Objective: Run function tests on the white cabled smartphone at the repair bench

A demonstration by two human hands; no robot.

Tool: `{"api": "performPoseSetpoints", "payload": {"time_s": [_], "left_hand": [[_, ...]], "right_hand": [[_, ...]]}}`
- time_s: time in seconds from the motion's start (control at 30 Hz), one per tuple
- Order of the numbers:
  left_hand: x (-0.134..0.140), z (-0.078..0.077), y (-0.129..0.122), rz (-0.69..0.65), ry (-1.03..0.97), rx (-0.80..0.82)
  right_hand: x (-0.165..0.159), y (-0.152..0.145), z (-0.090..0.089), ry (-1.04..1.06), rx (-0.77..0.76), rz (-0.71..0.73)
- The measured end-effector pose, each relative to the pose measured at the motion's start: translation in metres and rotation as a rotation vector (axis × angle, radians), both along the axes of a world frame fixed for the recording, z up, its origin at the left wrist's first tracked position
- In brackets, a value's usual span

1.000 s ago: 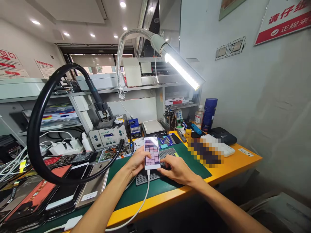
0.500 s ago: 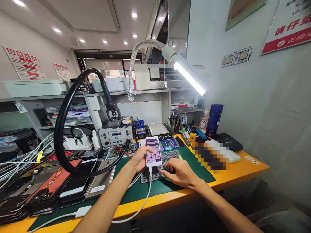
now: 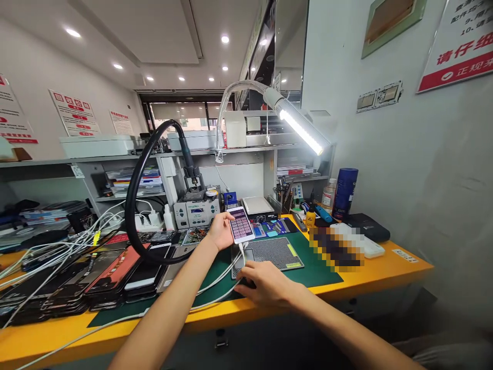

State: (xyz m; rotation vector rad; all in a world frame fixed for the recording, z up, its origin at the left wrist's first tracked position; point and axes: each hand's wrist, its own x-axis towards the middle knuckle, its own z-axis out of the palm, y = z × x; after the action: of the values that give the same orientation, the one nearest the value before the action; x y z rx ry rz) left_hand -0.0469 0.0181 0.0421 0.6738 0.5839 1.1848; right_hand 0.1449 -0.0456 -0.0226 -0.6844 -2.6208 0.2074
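Note:
My left hand (image 3: 222,231) is closed around the left edge of a white smartphone (image 3: 241,225), tilted above the mat. Its lit screen shows a grid of pinkish tiles. A white charging cable (image 3: 215,302) is plugged into the phone's lower end and loops down to my right hand (image 3: 265,281). The fingers of that hand are curled round the cable, with thumb and forefinger close together; part of the grip is hidden. Beneath both hands lies a perforated metal plate (image 3: 269,253) on the green mat (image 3: 321,272).
Stacked phones and phone parts (image 3: 111,277) cover the left side, with tangled white cables (image 3: 82,239). A black hose (image 3: 133,205) arches from the grey rework station (image 3: 197,211). A lit lamp (image 3: 300,126) hangs overhead. A blue can (image 3: 344,192) and a white case (image 3: 372,246) stand right.
My right hand has moved left and down to the cable, its fingers curling in. The phone is more tilted, and my left thumb has come off the screen. The view has shifted left.

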Motion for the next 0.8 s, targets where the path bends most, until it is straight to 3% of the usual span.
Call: {"api": "performPoseSetpoints", "payload": {"time_s": [0.33, 0.43, 0.5, 0.6, 0.7, 0.8], "left_hand": [[-0.009, -0.013, -0.004, -0.181, -0.052, 0.13], [-0.009, -0.017, 0.003, -0.198, -0.06, 0.128], [-0.009, -0.019, 0.006, -0.199, -0.069, 0.12], [-0.009, -0.023, 0.007, -0.205, -0.079, 0.098], [-0.007, -0.024, 0.007, -0.213, -0.082, 0.07], [-0.004, -0.025, 0.006, -0.209, -0.078, 0.043]], "right_hand": [[-0.003, 0.012, 0.017, -0.06, -0.122, -0.047], [-0.001, 0.019, 0.029, -0.011, -0.334, 0.042], [0.002, 0.037, 0.037, 0.191, -0.457, 0.008], [0.006, 0.081, 0.045, 0.625, -0.472, -0.28], [0.004, 0.119, 0.044, 0.692, -0.58, -0.351], [-0.001, 0.131, 0.041, 0.64, -0.727, -0.268]]}}
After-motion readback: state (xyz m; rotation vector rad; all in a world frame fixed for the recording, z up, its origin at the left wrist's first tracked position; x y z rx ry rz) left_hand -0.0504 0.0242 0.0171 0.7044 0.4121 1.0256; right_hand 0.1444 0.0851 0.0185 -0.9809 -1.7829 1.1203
